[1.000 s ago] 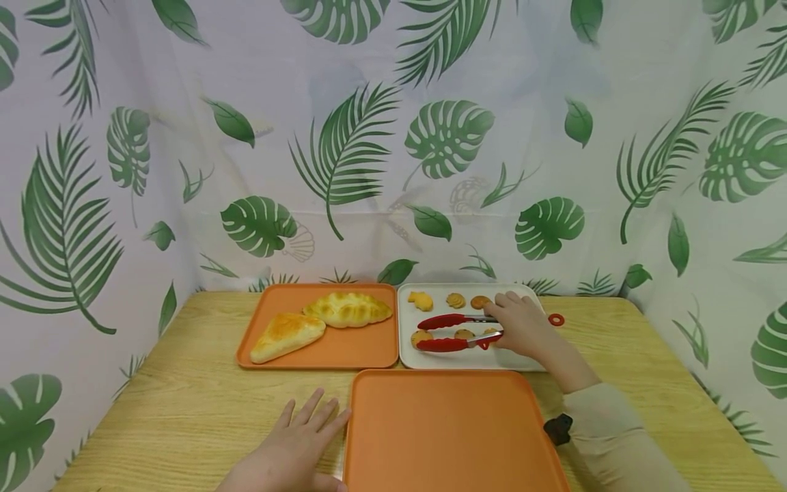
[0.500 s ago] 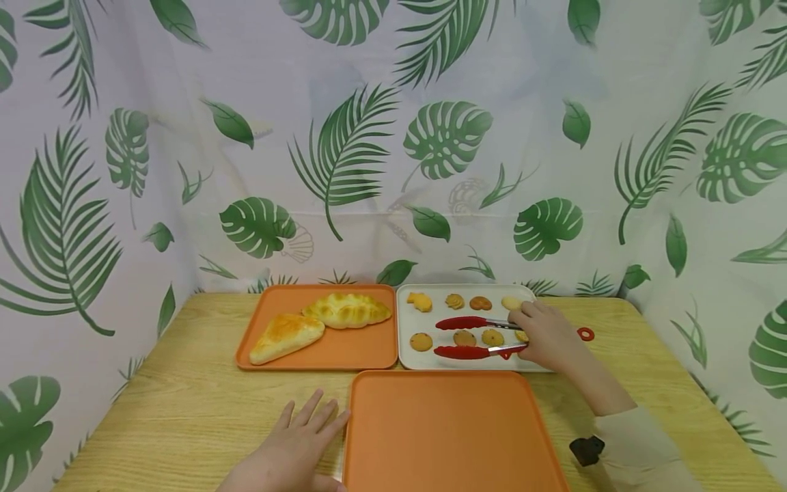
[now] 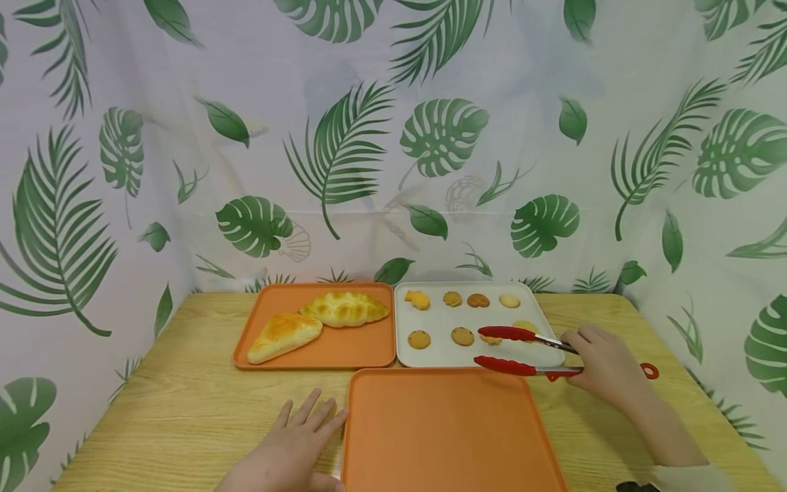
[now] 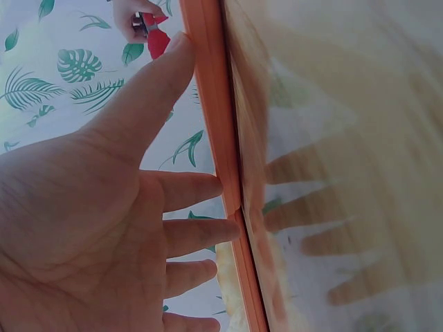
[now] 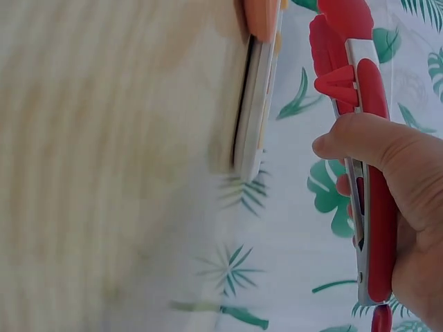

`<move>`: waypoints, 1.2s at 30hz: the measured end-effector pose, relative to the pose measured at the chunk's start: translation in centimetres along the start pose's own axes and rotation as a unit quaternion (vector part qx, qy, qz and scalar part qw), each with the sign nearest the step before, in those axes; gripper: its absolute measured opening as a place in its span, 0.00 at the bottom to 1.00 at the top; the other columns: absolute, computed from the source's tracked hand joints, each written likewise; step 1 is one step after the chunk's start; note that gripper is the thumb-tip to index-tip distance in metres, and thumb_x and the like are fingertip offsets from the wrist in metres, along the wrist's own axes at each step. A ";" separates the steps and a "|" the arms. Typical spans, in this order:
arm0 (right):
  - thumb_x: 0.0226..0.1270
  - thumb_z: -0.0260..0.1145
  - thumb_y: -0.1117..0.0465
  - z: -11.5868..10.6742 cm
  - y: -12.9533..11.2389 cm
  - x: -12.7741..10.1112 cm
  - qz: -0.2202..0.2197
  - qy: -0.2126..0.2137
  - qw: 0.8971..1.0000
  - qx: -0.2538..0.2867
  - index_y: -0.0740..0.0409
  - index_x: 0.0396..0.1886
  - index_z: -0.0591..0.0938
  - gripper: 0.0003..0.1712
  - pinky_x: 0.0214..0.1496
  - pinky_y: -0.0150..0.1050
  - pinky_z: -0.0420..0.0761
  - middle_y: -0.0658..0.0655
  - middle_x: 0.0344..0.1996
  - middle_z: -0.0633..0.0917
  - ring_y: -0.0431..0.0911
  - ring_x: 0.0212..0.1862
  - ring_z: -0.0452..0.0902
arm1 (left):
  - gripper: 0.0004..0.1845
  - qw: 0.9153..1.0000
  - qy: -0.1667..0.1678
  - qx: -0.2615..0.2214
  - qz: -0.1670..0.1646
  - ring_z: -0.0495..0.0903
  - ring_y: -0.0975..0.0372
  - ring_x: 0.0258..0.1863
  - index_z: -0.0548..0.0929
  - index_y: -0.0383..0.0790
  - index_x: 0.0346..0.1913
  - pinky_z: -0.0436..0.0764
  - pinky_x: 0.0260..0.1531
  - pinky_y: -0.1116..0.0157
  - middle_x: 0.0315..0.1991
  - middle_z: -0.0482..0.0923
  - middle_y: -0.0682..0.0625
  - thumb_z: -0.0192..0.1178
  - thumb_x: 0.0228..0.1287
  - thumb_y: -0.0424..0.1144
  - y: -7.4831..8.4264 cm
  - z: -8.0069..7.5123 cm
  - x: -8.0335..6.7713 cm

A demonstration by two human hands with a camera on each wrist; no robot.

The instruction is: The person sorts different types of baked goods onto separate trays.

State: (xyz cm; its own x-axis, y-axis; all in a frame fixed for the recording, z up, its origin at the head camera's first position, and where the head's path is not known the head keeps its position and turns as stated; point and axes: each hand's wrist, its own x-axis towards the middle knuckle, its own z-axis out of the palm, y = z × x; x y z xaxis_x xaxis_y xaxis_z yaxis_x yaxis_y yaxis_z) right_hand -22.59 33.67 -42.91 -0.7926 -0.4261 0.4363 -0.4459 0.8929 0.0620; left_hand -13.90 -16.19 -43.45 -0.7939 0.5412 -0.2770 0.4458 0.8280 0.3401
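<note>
In the head view, my right hand (image 3: 607, 369) grips red-and-silver tongs (image 3: 505, 366), whose red tips stand apart with nothing between them. They point left and overlap the right part of the white tray (image 3: 430, 359). The right wrist view shows my thumb and fingers around the handles of the tongs (image 5: 374, 111). My left hand (image 3: 285, 441) lies with fingers straight and spread, fingertips right at the left edge of the front orange tray (image 3: 449, 430). In the left wrist view, the left hand (image 4: 90, 207) shows its palm beside the orange rim.
Several small cookies (image 3: 462, 336) sit in two rows on the white tray. Left of it, a second orange tray (image 3: 363, 352) bears a triangular bread (image 3: 284, 336) and a ridged oval bread (image 3: 346, 309). A leaf-patterned cloth (image 3: 369, 171) hangs behind the wooden table (image 3: 154, 410).
My right hand has drawn the tongs rightward and toward me, from over the cookies to the white tray's right front. More cookies show now. My left hand stays in place.
</note>
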 end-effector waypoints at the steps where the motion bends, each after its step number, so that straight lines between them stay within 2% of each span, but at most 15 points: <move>1: 0.23 0.85 0.62 -0.1 0.2 -0.4 0.004 -0.001 1.000 -0.001 0.58 0.37 0.81 0.33 0.33 0.46 0.73 0.49 0.26 0.73 0.47 0.32 0.69 | 0.54 1.000 0.000 -0.002 0.000 0.43 0.41 0.78 0.58 0.45 0.76 0.48 0.67 0.30 0.77 0.54 0.40 0.62 0.49 0.69 0.0 0.0 0.0; 9: 0.22 0.86 0.59 -0.9 1.6 -3.9 0.045 -0.027 0.999 -0.011 0.58 0.37 0.81 0.35 0.34 0.43 0.71 0.48 0.26 0.72 0.45 0.32 0.66 | 0.55 1.000 0.007 -0.001 0.006 0.43 0.41 0.77 0.58 0.44 0.76 0.49 0.66 0.30 0.76 0.54 0.39 0.62 0.49 0.69 0.1 -0.1 0.0; 14: 0.22 0.86 0.57 -1.4 2.5 -5.8 0.070 -0.042 0.997 -0.009 0.59 0.39 0.81 0.36 0.30 0.39 0.68 0.47 0.26 0.71 0.42 0.30 0.63 | 0.55 1.000 0.006 -0.006 0.005 0.41 0.41 0.78 0.57 0.44 0.76 0.48 0.66 0.30 0.77 0.52 0.39 0.61 0.50 0.69 0.1 0.0 0.1; 22: 0.21 0.85 0.57 -2.2 4.3 -8.1 0.102 -0.064 0.993 -0.013 0.61 0.40 0.80 0.38 0.29 0.41 0.68 0.50 0.26 0.73 0.44 0.30 0.65 | 0.55 1.000 -0.001 -0.004 -0.001 0.40 0.42 0.78 0.55 0.46 0.77 0.48 0.67 0.31 0.78 0.51 0.40 0.59 0.50 0.71 0.0 0.0 0.2; 25: 0.23 0.85 0.56 -2.5 4.8 -8.6 0.126 -0.099 0.987 -0.013 0.63 0.42 0.80 0.38 0.30 0.42 0.68 0.52 0.27 0.74 0.46 0.31 0.66 | 0.55 1.000 -0.001 0.000 0.000 0.41 0.41 0.78 0.56 0.45 0.77 0.49 0.67 0.31 0.77 0.51 0.40 0.60 0.50 0.70 -0.1 0.1 0.2; 29: 0.27 0.84 0.53 -2.8 5.2 -9.0 0.164 -0.146 0.976 -0.012 0.68 0.45 0.79 0.41 0.33 0.49 0.71 0.57 0.31 0.77 0.53 0.34 0.70 | 0.55 1.000 -0.001 0.007 0.001 0.42 0.41 0.78 0.56 0.46 0.77 0.49 0.66 0.30 0.77 0.52 0.40 0.61 0.50 0.70 -0.2 0.2 0.2; 36: 0.30 0.83 0.51 -2.8 5.5 -9.4 0.191 -0.177 0.965 -0.003 0.73 0.47 0.76 0.45 0.36 0.56 0.73 0.64 0.33 0.77 0.60 0.36 0.70 | 0.54 1.000 -0.003 0.004 0.001 0.42 0.41 0.78 0.56 0.46 0.77 0.49 0.67 0.31 0.77 0.52 0.40 0.61 0.50 0.69 -0.1 0.2 0.1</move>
State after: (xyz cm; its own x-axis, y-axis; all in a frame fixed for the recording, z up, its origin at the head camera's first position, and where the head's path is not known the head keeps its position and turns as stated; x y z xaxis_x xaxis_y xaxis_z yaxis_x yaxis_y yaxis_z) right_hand -16.42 42.98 -44.10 -0.9918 -0.0869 0.0937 -0.0908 0.9951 -0.0379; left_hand -14.00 -16.20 -43.70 -0.7912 0.5430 -0.2813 0.4503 0.8286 0.3328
